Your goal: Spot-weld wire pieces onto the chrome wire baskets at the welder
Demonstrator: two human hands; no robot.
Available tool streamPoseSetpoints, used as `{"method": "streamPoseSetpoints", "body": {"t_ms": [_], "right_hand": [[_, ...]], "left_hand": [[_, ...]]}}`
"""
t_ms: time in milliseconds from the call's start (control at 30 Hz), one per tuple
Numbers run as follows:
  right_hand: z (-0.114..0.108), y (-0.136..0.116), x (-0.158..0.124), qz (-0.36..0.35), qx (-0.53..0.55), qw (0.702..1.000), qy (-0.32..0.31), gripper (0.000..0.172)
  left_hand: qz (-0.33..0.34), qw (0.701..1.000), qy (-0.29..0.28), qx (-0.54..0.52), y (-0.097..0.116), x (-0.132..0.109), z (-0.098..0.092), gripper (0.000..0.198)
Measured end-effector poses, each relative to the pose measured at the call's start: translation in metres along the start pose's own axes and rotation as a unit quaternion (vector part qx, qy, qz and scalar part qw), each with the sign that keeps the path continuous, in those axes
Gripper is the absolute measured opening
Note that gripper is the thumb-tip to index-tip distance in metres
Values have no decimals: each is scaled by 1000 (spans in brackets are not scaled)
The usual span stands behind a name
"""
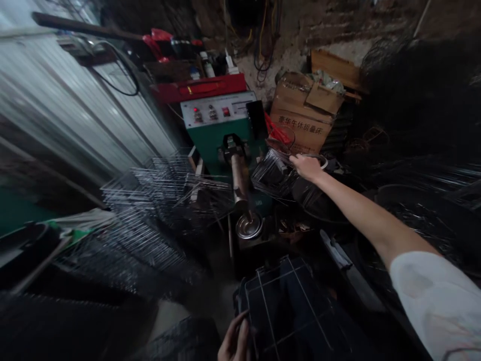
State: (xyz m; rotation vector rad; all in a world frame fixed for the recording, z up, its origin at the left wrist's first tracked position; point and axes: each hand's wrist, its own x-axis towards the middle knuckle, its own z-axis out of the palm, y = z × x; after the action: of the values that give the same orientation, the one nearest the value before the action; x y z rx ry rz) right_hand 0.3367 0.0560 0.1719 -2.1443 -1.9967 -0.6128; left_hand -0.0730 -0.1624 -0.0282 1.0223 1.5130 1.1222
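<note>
At the bottom centre, my left hand (236, 338) has its fingers closed on the edge of a wire grid frame (267, 301), which lies across my lap. My right hand (307, 166) reaches out to the right of the machine, above a pile of thin metal wires (268, 173). Its fingers are bent together, and what they hold, if anything, is too small to tell. A green machine (216, 133) with a grey control panel stands ahead, its metal arm (239, 183) pointing toward me above a round metal dish (249, 225).
Stacked wire grids (158, 200) stand on the left. Behind the right hand is a cardboard box (300, 113) beside a red bag (278, 131). A dark phone (256, 119) leans on the machine. Dark tubs (409, 200) with metal pieces lie at the right.
</note>
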Motion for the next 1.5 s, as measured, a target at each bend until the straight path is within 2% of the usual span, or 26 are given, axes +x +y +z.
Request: {"method": "streamPoseSetpoints", "body": {"t_ms": [133,233,300,367,433,500,567,600,667,733,767,833,900,967,1100,1200,1400,1500], "right_hand": [[-12,-8,-33,-48,-11,998,-27,32],[-21,-16,-69,-78,-25,995,-50,30],[-41,-20,-97,-83,-34,995,-53,25],[-75,-21,-129,-75,-12,997,-18,22],[-119,-22,-160,-60,84,992,75,27],[-159,-26,-188,-38,211,964,156,32],[-179,-36,-209,17,304,933,193,31],[-177,-43,-218,48,348,918,184,29],[-149,-63,-236,98,444,884,114,28],[-100,-86,-256,127,522,844,0,33],[-74,-97,-267,133,537,832,-32,38],[-29,-115,-287,130,529,837,-63,41],[-1,-127,-300,122,507,851,-63,41],[9,-130,-304,113,488,864,-51,40],[11,-124,-298,96,455,885,-25,43],[17,-118,-297,88,442,892,-39,45],[39,-112,-306,100,463,875,-103,49],[47,-110,-308,108,503,851,-108,48]], "left_hand": [[8,998,-64,11,17,-7,7,58],[12,998,-63,-8,16,-14,5,60],[15,998,-58,-17,11,-18,1,57],[22,999,-44,-19,8,-20,-5,55],[25,999,-20,-20,9,-21,-11,54],[32,999,1,-25,15,-21,-16,54],[37,998,9,-43,23,-21,-18,55],[35,998,4,-60,27,-22,-19,57],[22,994,-19,-108,34,-26,-19,65],[2,985,-54,-162,37,-32,-19,74],[-3,981,-71,-181,38,-35,-19,77],[-4,980,-90,-179,38,-39,-19,74],[13,988,-85,-128,36,-40,-18,65],[33,995,-74,-65,34,-36,-17,60],[55,995,-81,9,30,-21,-11,53],[85,991,-88,58,31,-10,-6,50],[94,982,-118,115,31,-2,-2,44],[78,981,-139,113,26,-2,-4,48]]}}
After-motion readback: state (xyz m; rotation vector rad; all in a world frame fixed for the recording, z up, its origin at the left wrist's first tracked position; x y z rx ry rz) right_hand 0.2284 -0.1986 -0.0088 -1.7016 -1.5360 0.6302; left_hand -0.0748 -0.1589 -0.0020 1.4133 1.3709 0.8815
